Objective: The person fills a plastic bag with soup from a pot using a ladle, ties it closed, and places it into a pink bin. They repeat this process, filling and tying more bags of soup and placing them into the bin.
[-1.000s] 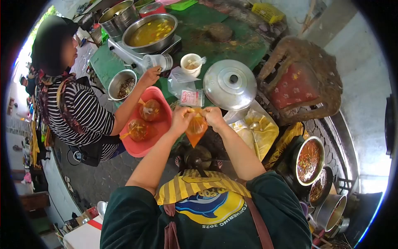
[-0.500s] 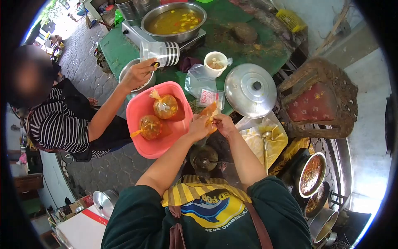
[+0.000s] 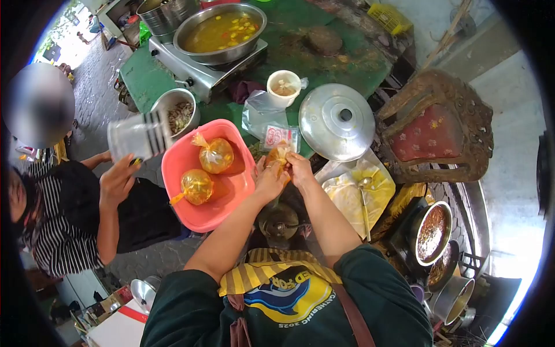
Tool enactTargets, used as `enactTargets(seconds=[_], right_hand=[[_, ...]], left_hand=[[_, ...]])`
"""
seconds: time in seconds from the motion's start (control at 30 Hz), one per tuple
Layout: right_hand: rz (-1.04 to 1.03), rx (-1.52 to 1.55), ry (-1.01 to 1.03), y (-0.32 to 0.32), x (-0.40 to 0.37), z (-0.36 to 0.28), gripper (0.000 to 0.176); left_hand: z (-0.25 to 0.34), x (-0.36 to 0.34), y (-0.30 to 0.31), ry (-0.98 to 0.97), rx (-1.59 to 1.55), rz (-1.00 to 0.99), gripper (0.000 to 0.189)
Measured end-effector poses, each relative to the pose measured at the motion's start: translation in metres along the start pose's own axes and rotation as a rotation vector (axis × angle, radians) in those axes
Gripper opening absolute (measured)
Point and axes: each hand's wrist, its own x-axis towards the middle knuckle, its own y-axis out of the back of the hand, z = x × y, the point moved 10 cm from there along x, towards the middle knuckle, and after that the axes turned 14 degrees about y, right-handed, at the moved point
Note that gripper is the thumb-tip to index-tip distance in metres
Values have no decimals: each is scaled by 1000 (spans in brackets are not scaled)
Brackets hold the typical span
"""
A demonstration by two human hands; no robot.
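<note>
My left hand [image 3: 270,180] and my right hand [image 3: 300,169] meet around a small plastic bag with orange contents [image 3: 280,155], fingers closed on it. Left of them is a pink tub [image 3: 232,196] holding two tied bags of orange-yellow liquid, one upper [image 3: 216,155] and one lower [image 3: 196,187]. Just above my hands lie a packet with red print [image 3: 276,137] and a clear plastic bag [image 3: 260,115]. A white cup [image 3: 284,88] with a bag in it stands behind them.
A co-worker [image 3: 75,214] at the left holds a clear striped container [image 3: 137,136], blurred. A metal lid [image 3: 337,122] lies right of the cup. A bowl of yellow soup [image 3: 219,33] sits on a stove [image 3: 199,78]. Pots [image 3: 433,234] stand at the lower right, near a carved chair [image 3: 430,139].
The co-worker's hand has moved the striped container left and down, away from the metal pot. My hands stay on the orange bag, now closer together. The whole view has shifted slightly.
</note>
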Motion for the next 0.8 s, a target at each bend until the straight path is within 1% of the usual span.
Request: enactTargets(seconds=[0.07,0.1,0.17,0.2,0.23,0.3,0.33,0.4,0.43,0.5,0.53,0.57,0.6,0.63,0.67,0.7,0.8], right_hand=[[131,-60,-27,3,-6,-3,17],[136,-62,-29,3,-5,0,17],[141,-172,-30,7,-2,4,12],[87,-176,-11,6,2,8,17],[89,-177,-12,10,4,10,17],[-131,-367,51,-2,8,7,27],[-132,-368,48,-9,1,-2,27],[-251,-590,97,-29,-11,-22,34],[-250,-590,98,-25,-7,-18,34],[-188,-623,87,-13,1,-8,28],[-187,-622,87,-17,-1,-10,28],[-130,-667,107,-16,-3,-15,24],[-73,-713,128,-12,-3,-19,21],[-70,-712,129,-13,-2,-20,21],[-22,-754,160,-12,-2,-25,19],[24,-795,188,-8,-1,-27,18],[20,-813,211,-9,3,-25,16]], left_hand=[[-6,2,-6,50,35,-14,43],[-5,1,-7,51,33,-19,43],[-11,2,-9,130,-6,-56,48],[-16,6,-16,132,-8,-61,48],[-25,14,-22,140,-58,-42,50],[-38,26,-30,150,-111,-21,52],[-42,30,-33,181,-161,-58,53],[-43,34,-35,209,-212,-93,54],[-39,31,-30,227,-208,-123,53],[-30,25,-15,246,-199,-155,53],[-23,23,-2,235,-143,-137,46],[-19,23,5,223,-87,-118,39],[-22,24,5,221,-86,-120,39],[-16,26,16,113,4,-1,35],[-8,25,25,6,95,119,30],[-7,26,28,5,97,119,30],[-11,31,37,67,110,162,26]])
